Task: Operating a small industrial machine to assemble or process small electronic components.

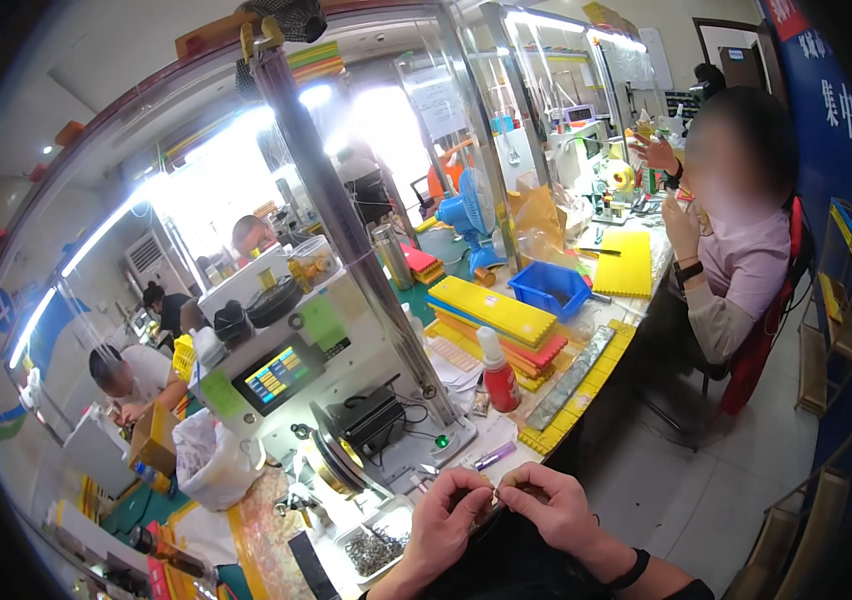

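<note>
My left hand (449, 515) and my right hand (551, 508) meet fingertip to fingertip over my lap, at the table's near edge. Both are closed in a pinch around a tiny piece at the fingertips, too small to name. A black band (631, 570) circles my right wrist. Beside my left hand stands a white tray (401, 520) heaped with small dark metal parts (374, 548). Just beyond the hands lies a purple tube-like item (494, 456) on white paper.
A machine with a screen (281, 378) and a reel (331, 450) stands left of my hands. A red bottle (499, 375), yellow trays (496, 310) and a blue bin (549, 290) stand ahead. A co-worker (741, 220) sits at the right on a red chair (761, 350).
</note>
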`<action>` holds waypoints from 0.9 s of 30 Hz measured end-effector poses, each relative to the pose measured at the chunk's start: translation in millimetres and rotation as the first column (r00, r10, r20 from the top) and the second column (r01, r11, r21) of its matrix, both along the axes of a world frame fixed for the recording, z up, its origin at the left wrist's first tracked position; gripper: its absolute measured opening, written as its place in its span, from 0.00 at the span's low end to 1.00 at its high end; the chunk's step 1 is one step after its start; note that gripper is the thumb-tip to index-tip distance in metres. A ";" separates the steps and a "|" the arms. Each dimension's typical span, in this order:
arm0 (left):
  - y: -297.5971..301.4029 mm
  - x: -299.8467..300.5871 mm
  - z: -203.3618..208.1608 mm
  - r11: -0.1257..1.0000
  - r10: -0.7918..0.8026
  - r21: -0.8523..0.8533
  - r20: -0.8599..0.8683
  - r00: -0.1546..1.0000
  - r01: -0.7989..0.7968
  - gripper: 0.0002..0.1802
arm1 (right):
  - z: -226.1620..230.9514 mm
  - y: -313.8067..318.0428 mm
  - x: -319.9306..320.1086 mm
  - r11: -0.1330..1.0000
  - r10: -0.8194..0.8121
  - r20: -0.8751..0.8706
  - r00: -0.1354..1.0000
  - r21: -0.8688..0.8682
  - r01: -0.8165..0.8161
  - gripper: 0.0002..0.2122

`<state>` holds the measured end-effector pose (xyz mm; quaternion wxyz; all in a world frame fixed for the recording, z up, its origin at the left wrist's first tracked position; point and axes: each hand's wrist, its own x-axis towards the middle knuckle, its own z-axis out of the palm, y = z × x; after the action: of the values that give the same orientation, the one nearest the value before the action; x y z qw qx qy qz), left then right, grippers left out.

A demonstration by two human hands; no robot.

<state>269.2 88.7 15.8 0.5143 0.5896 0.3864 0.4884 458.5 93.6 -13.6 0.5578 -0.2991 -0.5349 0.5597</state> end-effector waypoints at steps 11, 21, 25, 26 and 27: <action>-1.8 5.6 -4.4 0.993 0.067 0.097 -0.065 0.996 -0.061 0.02 | 2.3 -11.4 -4.7 0.997 -0.071 -0.044 0.997 -0.042 0.069 0.09; 2.6 10.2 -9.3 0.974 0.066 0.210 0.089 0.994 -0.084 0.04 | -3.5 -1.3 -20.0 0.999 0.013 -0.215 0.977 -0.030 -0.019 0.08; 0.7 14.5 -7.9 0.973 0.083 0.209 0.068 0.994 -0.096 0.05 | -7.6 -0.8 -21.7 0.993 -0.099 -0.202 0.974 0.040 0.109 0.09; -0.6 14.9 -7.9 0.974 0.087 0.207 0.060 0.994 -0.098 0.05 | -9.6 -1.5 -21.4 0.992 -0.112 -0.168 0.979 0.043 0.121 0.09; -1.6 14.4 -8.1 0.973 0.085 0.210 0.064 0.994 -0.097 0.05 | -9.8 -2.8 -21.4 0.991 -0.113 -0.165 0.980 0.047 0.122 0.09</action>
<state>283.6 87.1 7.7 0.4357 0.6094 0.3442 0.5660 437.1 90.8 -23.4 0.6398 -0.2679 -0.4850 0.5327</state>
